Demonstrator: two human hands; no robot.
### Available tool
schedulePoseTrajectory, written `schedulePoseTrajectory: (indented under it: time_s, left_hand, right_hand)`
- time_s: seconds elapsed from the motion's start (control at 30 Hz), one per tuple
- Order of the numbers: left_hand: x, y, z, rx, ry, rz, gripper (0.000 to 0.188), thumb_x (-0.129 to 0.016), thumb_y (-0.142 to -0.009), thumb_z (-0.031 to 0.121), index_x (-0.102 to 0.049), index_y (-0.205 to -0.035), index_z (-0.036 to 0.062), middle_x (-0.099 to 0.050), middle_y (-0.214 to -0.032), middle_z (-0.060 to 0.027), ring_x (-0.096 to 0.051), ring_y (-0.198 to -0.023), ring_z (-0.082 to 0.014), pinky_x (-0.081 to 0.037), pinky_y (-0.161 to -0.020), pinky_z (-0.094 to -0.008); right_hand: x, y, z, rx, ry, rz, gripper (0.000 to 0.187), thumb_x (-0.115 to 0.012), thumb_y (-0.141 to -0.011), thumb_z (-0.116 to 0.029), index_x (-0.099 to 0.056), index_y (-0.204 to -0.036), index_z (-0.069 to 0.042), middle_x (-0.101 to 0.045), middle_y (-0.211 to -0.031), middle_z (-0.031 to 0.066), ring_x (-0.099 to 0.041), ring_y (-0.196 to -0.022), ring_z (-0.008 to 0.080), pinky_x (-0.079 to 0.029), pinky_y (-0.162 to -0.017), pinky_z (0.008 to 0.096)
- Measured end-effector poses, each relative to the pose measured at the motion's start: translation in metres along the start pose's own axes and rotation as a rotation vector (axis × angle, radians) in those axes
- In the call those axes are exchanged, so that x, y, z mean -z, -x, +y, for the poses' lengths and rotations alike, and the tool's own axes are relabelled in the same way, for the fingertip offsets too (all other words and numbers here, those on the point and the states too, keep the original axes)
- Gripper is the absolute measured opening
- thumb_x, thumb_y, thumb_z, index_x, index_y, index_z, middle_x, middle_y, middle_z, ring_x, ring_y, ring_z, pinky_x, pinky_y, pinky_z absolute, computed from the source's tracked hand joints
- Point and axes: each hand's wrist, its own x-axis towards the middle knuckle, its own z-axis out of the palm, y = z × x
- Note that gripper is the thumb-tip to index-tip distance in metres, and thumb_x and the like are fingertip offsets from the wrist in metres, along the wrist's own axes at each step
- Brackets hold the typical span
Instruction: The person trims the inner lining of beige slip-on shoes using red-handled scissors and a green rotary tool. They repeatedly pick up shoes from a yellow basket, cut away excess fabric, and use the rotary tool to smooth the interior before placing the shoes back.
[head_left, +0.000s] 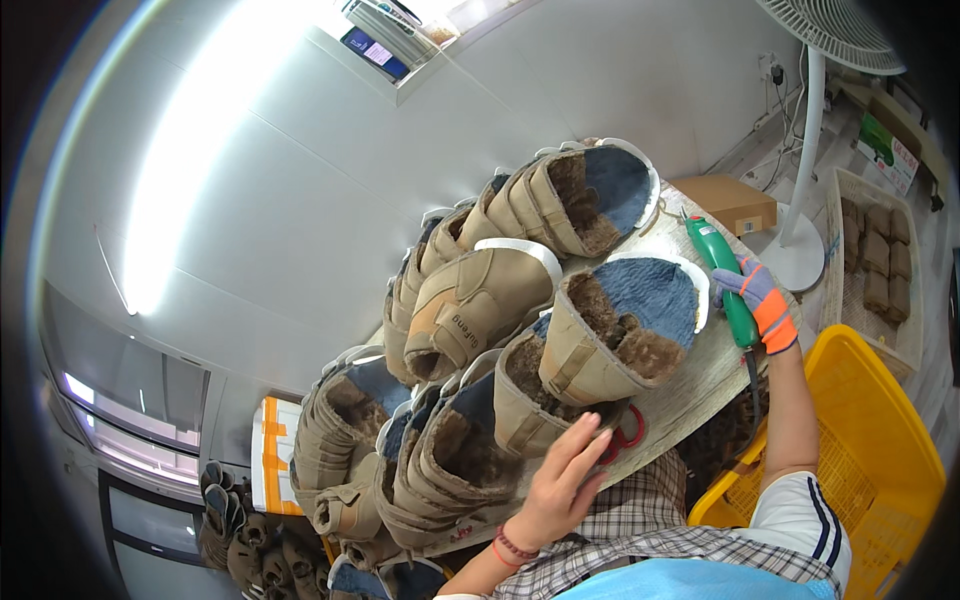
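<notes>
A pale surface carries piled tan fur-lined shoe uppers; a yellow crate sits right. Left hand rests spread on the near upper; gloved right hand clamps a green tool.

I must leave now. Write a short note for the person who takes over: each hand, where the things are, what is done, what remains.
Left hand: bare, open, fingers resting on a tan fur-lined shoe upper at the near edge of the board.
Right hand: gloved, grip closed on the green tool, held at the board's right edge.
Things: many uppers piled on the board; red scissors lie by the left hand; yellow crate to the right.
Done: cannot tell which uppers are finished.
Left: the tool touches no upper now; check each one.
</notes>
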Motion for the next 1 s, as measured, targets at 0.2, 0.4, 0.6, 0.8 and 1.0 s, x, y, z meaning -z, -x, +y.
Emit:
schedulePoseTrajectory:
  time_s: [0.2,0.4,0.6,0.8,1.0]
  left_hand:
    - [-0.019,-0.001,-0.007,0.291,-0.232,0.182,0.058,-0.066,-0.078,0.005,-0.042,-0.13,-0.0027,-0.037,-0.137,-0.0228,-0.041,-0.123,-0.0367,-0.037,-0.099,-0.039]
    - [-0.016,-0.019,-0.015,0.374,-0.573,0.132,0.058,-0.067,-0.077,0.014,-0.042,-0.125,-0.0084,-0.051,-0.119,-0.0266,-0.053,-0.1,-0.0372,-0.045,-0.084,-0.0402]
    - [-0.004,-0.019,-0.014,0.254,-0.568,0.414,0.038,-0.066,-0.075,0.004,-0.058,-0.112,0.002,-0.056,-0.111,-0.0183,-0.052,-0.1,-0.0319,-0.04,-0.087,-0.0399]
    - [-0.003,0.041,-0.037,0.525,-0.422,0.524,0.055,-0.062,-0.081,0.005,-0.041,-0.131,0.0002,-0.04,-0.133,-0.0202,-0.04,-0.122,-0.0357,-0.03,-0.102,-0.0422]
    - [-0.023,0.075,-0.08,0.753,0.629,0.767,0.06,-0.056,-0.09,0.013,-0.024,-0.139,-0.0006,-0.04,-0.133,-0.0141,-0.041,-0.12,-0.0223,-0.035,-0.099,-0.0346]
  right_hand:
    - [-0.003,0.005,-0.005,-0.017,-0.013,0.013,0.033,-0.068,-0.079,-0.02,-0.053,-0.099,0.001,-0.058,-0.064,0.0063,-0.056,-0.051,0.0141,-0.046,-0.048,0.0258]
    - [0.003,0.0,0.001,-0.007,0.018,-0.006,0.036,-0.071,-0.077,-0.023,-0.053,-0.099,0.0,-0.058,-0.066,0.0068,-0.056,-0.051,0.0142,-0.046,-0.047,0.026]
    - [0.004,-0.001,0.002,-0.004,0.044,-0.007,0.037,-0.073,-0.076,-0.022,-0.054,-0.098,0.0,-0.058,-0.067,0.0042,-0.056,-0.052,0.0123,-0.046,-0.047,0.025]
    - [-0.005,0.004,-0.005,-0.005,-0.013,0.01,0.034,-0.072,-0.076,-0.019,-0.055,-0.098,0.001,-0.058,-0.067,0.0051,-0.056,-0.052,0.0131,-0.046,-0.047,0.0254]
    - [0.02,-0.02,0.021,0.144,0.327,0.038,0.03,-0.068,-0.078,-0.027,-0.058,-0.096,-0.005,-0.058,-0.068,0.0011,-0.052,-0.055,0.0109,-0.044,-0.051,0.0256]
